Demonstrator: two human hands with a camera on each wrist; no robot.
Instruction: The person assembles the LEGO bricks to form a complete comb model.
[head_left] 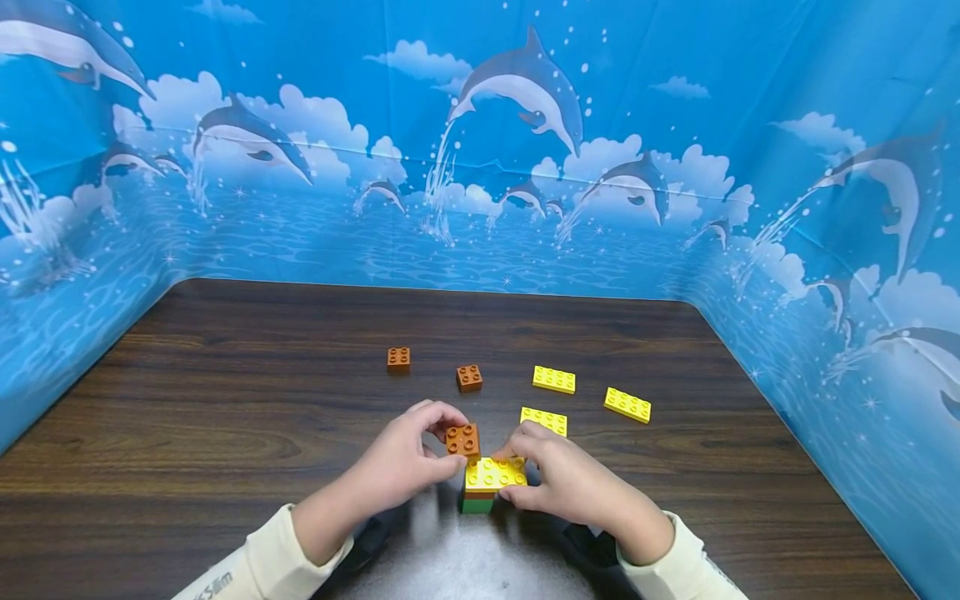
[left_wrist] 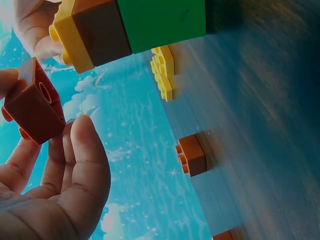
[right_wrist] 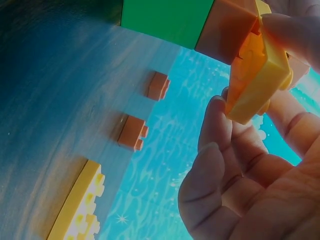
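My left hand (head_left: 405, 454) pinches an orange-brown four-stud brick (head_left: 462, 441) between thumb and fingers. In the left wrist view that brick (left_wrist: 37, 107) is tilted, its hollow underside partly showing, apart from the stack. The stack stands on the table: a green block (head_left: 477, 506) at the bottom, a brown brick (left_wrist: 102, 32) on it, and a flat yellow brick (head_left: 487, 473) on top. The yellow brick overhangs the brown one, as the right wrist view shows. My right hand (head_left: 558, 471) grips the yellow brick's overhanging end, thumb on the near side and fingers on the far side.
Two brown bricks (head_left: 398, 360) (head_left: 469, 378) lie beyond my left hand. Several flat yellow bricks (head_left: 554, 379) (head_left: 627, 405) (head_left: 543, 421) lie beyond my right hand on the dark wooden table (head_left: 225, 400). A blue dolphin-print curtain (head_left: 465, 242) borders the table's back and sides.
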